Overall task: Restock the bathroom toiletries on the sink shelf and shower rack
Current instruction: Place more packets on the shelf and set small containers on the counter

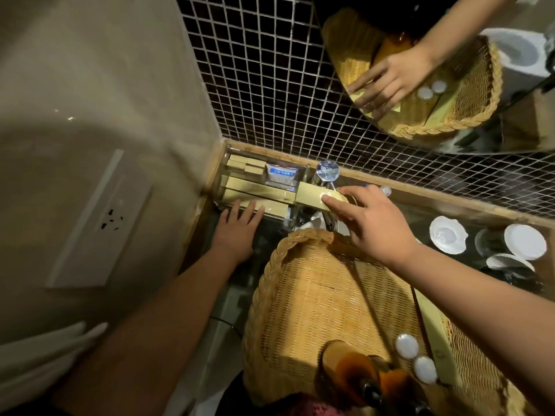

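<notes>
A clear tray (pixel 223 163) in the corner of the sink shelf holds several long and short yellow toiletry boxes (pixel 252 187) and a white sachet with blue print (pixel 280 174). My left hand (pixel 237 228) lies flat with fingers spread, its fingertips on the nearest long box. My right hand (pixel 366 223) pinches one end of another long yellow box (pixel 312 197), held level over the tap beside the tray. Below it sits a woven basket (pixel 312 295) with amber bottles (pixel 357 376), two white-capped bottles (pixel 416 357) and one more yellow box (pixel 435 334).
A chrome tap with a crystal knob (pixel 327 171) stands right behind the held box. White cup lids and glasses (pixel 486 241) stand on the shelf to the right. A wall socket (pixel 112 219) is on the left wall. The round mirror (pixel 435 70) above reflects basket and hand.
</notes>
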The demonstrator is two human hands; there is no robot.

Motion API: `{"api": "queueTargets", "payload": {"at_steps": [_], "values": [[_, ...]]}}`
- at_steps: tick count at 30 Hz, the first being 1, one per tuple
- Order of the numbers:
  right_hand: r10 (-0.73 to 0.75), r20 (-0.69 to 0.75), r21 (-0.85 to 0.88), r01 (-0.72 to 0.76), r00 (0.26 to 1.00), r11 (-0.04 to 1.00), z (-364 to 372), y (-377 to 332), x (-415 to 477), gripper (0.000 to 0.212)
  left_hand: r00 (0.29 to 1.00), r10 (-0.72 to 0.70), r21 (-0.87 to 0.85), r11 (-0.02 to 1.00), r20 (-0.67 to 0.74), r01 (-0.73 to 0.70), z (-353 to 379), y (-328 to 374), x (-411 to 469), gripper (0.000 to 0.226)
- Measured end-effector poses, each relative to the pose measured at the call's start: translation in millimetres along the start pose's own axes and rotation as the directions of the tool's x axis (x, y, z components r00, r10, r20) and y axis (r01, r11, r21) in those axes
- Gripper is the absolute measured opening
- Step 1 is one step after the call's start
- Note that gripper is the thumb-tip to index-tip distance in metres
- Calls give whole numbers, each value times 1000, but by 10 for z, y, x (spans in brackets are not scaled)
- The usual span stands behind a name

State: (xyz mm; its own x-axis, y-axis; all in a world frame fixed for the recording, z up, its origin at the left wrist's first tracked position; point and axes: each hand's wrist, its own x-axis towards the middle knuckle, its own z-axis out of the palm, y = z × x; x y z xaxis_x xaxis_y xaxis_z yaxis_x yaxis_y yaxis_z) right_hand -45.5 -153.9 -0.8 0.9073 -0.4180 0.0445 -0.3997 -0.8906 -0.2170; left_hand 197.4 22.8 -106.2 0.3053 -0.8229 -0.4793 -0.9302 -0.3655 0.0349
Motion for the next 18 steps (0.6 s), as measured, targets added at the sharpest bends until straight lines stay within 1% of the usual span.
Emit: {"api": "queueTargets", "payload": {"at_steps": [2, 3, 5, 7, 10, 14, 18], "values": [[-60, -17, 33, 61, 998, 998, -23, -150, 143, 53, 1000, -17, -11, 1000, 20, 17, 68, -53, -191, 103], [-86, -18, 44, 86, 996, 995, -28, -234, 225, 54, 999, -20, 2, 1000, 44, 20, 105, -86, -289, 99], [-122, 2, 57, 121, 993, 991, 1, -401, 405, 61, 995, -24, 16, 1000, 94, 23, 169, -151, -461, 88], [-142, 28, 78, 140, 989, 987, 77, -576, 589, 65, 990, -31, -10, 999, 139, 33, 219, -205, -605, 85], [-152, 49, 122, 145, 987, 982, 234, -808, 834, 51, 984, -46, -33, 998, 171, 52, 314, -239, -761, 90], [-164, 133, 149, 144, 977, 978, 509, -917, 1080, 37, 979, -82, -68, 993, 189, 96, 448, -213, -868, 90], [-122, 187, 126, 100, 975, 987, 722, -867, 1263, 38, 978, -99, -63, 992, 182, 112, 579, -169, -849, 83]]}}
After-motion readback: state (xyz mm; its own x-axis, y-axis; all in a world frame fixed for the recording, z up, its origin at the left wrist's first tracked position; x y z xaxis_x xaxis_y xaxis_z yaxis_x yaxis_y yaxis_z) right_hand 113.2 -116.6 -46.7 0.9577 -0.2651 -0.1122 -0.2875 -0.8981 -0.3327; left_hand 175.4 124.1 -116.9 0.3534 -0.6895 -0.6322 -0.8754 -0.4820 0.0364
